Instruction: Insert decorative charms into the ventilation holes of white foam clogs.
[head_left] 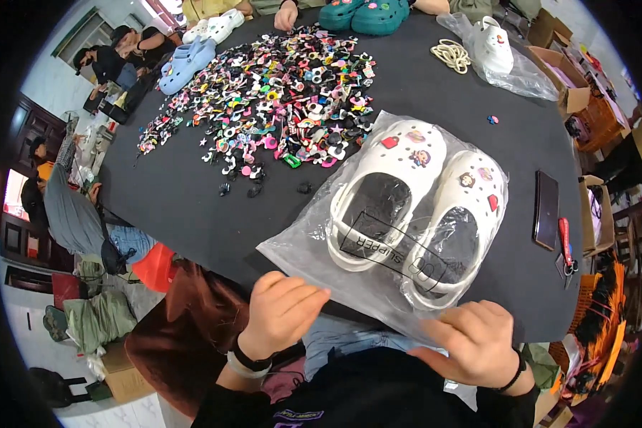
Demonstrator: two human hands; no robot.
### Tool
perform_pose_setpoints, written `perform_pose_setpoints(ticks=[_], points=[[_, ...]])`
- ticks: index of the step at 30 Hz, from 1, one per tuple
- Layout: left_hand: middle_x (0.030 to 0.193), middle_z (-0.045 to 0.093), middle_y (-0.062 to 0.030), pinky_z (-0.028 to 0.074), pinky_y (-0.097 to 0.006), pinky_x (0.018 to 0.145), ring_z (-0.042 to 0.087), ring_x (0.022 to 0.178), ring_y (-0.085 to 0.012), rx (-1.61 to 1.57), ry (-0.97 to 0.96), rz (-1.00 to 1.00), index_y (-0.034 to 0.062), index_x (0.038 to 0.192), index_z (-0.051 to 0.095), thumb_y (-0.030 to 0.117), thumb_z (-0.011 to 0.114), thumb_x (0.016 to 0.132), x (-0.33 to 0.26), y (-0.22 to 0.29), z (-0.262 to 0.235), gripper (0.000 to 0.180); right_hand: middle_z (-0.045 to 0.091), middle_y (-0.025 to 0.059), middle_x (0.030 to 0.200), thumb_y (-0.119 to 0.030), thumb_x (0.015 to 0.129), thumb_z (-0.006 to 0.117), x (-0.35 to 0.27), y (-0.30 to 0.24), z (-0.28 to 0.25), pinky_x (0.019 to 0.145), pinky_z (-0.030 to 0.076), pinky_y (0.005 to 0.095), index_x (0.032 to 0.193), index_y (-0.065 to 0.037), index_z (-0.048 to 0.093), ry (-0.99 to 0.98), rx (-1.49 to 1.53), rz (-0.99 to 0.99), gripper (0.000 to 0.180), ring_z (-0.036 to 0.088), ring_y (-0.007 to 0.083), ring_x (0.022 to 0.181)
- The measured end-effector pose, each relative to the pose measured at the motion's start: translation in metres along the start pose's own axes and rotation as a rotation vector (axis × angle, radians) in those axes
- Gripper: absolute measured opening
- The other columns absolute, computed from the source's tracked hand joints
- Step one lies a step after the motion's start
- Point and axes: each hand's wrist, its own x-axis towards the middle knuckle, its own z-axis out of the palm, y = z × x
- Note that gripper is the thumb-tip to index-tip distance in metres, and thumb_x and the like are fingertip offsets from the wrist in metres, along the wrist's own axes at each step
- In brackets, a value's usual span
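Two white clogs [414, 207] (each dotted with small charms) lie in one clear plastic bag [314, 242] on the black table [192, 207]. The left hand [282, 314] and right hand [471, 342], fingers curled, pinch the bag's near edge. One heap of loose charms [278, 100] lies beyond, in a cluttered workroom.

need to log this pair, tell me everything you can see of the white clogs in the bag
The white clogs lie side by side, toes away from the person, inside a clear plastic bag on the black table. They look like moulded foam with heel straps; small colourful charms dot the uppers. Both hands, left and right, are at the bag's near edge.
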Motion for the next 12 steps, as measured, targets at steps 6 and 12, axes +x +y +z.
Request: perform_pose_setpoints(ticks=[6,12], points=[[0.097,0.069,-0.0105,0.05,-0.036,0.064,0.066,0.08,-0.0242,-0.246,-0.02,0.051,0.0001,0.092,0.065,0.002,0.077,0.066,0.01,0.012,0.022,0.029,0.046,-0.0025,0.069,-0.02,0.068,0.067,0.02,-0.006,0.022,0.05,0.036,0.0247,0.103,-0.014,0.064,-0.161,-0.238,-0.163,0.035,0.049,0.0112,0.056],[0.094,0.068,-0.0088,0.046,-0.03,0.066,0.059,0.072,-0.0196,-0.185,-0.21,0.013,-0.0017,0.104,0.065,0.008,0.068,0.075,-0.001,0.021,0.025,0.031,0.052,-0.0025,0.073,-0.016,0.066,0.064,0.022,0.007,0.018,0.05,0.038,0.0242,0.108,-0.013,0.064,-0.067,-0.153,-0.149,0.043,0.053,0.0105,0.058]])
